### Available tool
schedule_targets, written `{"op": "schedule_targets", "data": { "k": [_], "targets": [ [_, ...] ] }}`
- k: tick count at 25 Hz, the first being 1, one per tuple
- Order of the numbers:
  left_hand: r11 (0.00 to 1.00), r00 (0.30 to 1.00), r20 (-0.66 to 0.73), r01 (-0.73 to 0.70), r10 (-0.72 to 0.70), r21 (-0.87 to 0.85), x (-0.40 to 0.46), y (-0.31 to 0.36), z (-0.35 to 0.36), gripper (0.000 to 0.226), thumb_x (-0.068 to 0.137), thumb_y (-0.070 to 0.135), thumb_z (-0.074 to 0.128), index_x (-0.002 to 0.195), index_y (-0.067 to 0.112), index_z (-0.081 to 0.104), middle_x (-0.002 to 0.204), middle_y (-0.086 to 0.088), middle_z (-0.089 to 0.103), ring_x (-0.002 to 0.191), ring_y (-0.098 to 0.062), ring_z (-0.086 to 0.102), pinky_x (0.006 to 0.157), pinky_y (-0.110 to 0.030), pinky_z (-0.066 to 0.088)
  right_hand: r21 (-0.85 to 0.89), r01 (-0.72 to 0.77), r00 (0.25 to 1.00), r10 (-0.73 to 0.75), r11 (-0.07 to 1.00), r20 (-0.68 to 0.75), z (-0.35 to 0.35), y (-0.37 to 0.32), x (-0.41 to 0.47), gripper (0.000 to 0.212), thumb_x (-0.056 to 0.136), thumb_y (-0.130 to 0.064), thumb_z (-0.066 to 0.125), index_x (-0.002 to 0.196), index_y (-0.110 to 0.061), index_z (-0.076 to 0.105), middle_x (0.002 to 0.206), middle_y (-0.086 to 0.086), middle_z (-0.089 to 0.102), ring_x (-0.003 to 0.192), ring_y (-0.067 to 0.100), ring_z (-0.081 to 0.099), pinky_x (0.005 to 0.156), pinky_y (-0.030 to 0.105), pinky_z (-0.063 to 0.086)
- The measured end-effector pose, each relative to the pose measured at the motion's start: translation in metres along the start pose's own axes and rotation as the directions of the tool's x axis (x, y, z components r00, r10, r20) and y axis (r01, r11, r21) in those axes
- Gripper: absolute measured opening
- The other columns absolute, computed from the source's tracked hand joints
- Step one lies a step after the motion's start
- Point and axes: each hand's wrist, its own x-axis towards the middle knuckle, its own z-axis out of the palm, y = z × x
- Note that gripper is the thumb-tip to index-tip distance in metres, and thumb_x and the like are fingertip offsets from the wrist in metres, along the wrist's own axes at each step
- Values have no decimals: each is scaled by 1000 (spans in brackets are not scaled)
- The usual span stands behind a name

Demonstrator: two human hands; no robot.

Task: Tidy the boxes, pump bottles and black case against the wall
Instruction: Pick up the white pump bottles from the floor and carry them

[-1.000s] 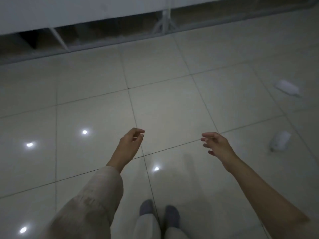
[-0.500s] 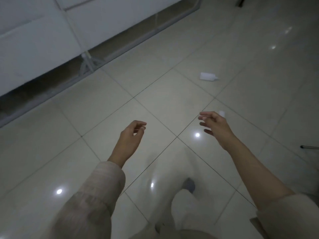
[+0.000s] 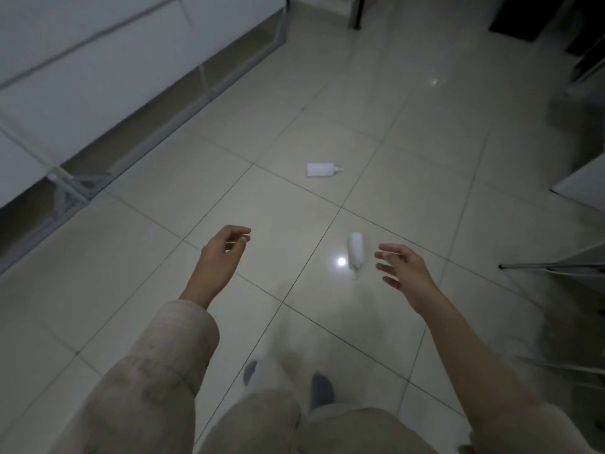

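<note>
Two white bottles lie on their sides on the tiled floor. The nearer bottle point(image 3: 356, 250) lies between my hands with its nozzle pointing toward me. The farther bottle point(image 3: 321, 169) lies one tile beyond, nozzle to the right. My left hand point(image 3: 222, 255) hovers empty with its fingers loosely curled, left of the nearer bottle. My right hand point(image 3: 404, 271) is open with fingers spread, just right of that bottle and not touching it. No boxes or black case are visible.
A white cabinet point(image 3: 98, 70) on a metal frame runs along the left. A thin metal leg point(image 3: 550, 266) juts in from the right, with dark furniture point(image 3: 582, 132) behind it. A black post point(image 3: 360, 11) stands at the top. My feet point(image 3: 322, 388) are at the bottom.
My view has swung to the right, bringing both bottles toward the middle. My right hand has opened wider beside the nearer bottle. I have stepped forward.
</note>
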Motion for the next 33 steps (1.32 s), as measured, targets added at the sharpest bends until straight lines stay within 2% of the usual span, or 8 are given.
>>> {"op": "schedule_targets", "data": {
  "k": [5, 10, 14, 20, 24, 28, 30, 33],
  "targets": [
    [996, 993, 87, -81, 77, 47, 102, 30, 16, 17, 92, 16, 47, 102, 23, 59, 102, 1, 64, 97, -14, 56, 84, -22, 38, 165, -77, 994, 88, 983, -62, 7, -25, 68, 22, 92, -17, 49, 113, -15, 58, 106, 1, 64, 98, 22, 61, 75, 29, 48],
    [979, 965, 202, -186, 167, 80, 221, 57, 9, 19, 92, 13, 47, 106, 18, 60, 100, 1, 65, 94, -12, 57, 77, -9, 37, 330, -99, 968, 168, 939, -185, 35, -60, 146, 17, 93, -17, 49, 108, -16, 58, 113, 7, 63, 97, 23, 61, 70, 28, 47],
    [965, 927, 329, -231, 180, 121, 304, 78, 5, 18, 92, 10, 48, 101, 20, 60, 97, 2, 65, 94, -11, 58, 80, -12, 38, 460, -159, 922, 298, 874, -246, 67, -81, 183, 17, 95, -17, 47, 108, -13, 57, 113, 8, 61, 101, 26, 58, 79, 33, 45],
    [941, 859, 474, -301, 195, 157, 399, 99, 39, 22, 91, 12, 48, 94, 31, 57, 91, 15, 63, 91, -2, 58, 82, -15, 39, 614, -260, 846, 482, 745, -228, 90, -85, 238, 25, 95, -21, 45, 116, -11, 55, 113, 8, 61, 101, 26, 57, 73, 30, 46],
    [944, 829, 538, -283, 151, 172, 452, 109, 84, 19, 91, 11, 48, 99, 25, 59, 95, 7, 64, 94, -7, 58, 80, -15, 40, 692, -307, 769, 599, 654, -225, 82, -80, 285, 23, 95, -21, 43, 113, -13, 55, 115, 9, 60, 100, 26, 57, 68, 29, 45],
    [937, 782, 613, -288, 112, 197, 501, 123, 129, 18, 92, 12, 48, 100, 24, 59, 99, 5, 64, 96, -9, 57, 81, -16, 39, 758, -288, 699, 670, 585, -250, 74, -84, 333, 30, 95, -21, 43, 121, -10, 53, 111, 8, 59, 99, 25, 56, 79, 34, 44],
    [935, 756, 646, -297, 104, 196, 524, 129, 149, 19, 91, 11, 49, 99, 25, 58, 97, 6, 64, 94, -8, 58, 85, -19, 38, 787, -288, 683, 693, 546, -231, 77, -87, 355, 28, 95, -22, 44, 120, -12, 53, 112, 8, 59, 99, 25, 56, 78, 34, 45],
    [930, 719, 689, -306, 86, 203, 556, 132, 174, 19, 91, 9, 49, 100, 23, 59, 98, 4, 64, 91, -3, 57, 77, -5, 37, 832, -291, 637, 744, 472, -199, 86, -81, 382, 24, 94, -23, 45, 115, -15, 52, 113, 9, 59, 99, 26, 56, 73, 32, 45]
  ]
}}
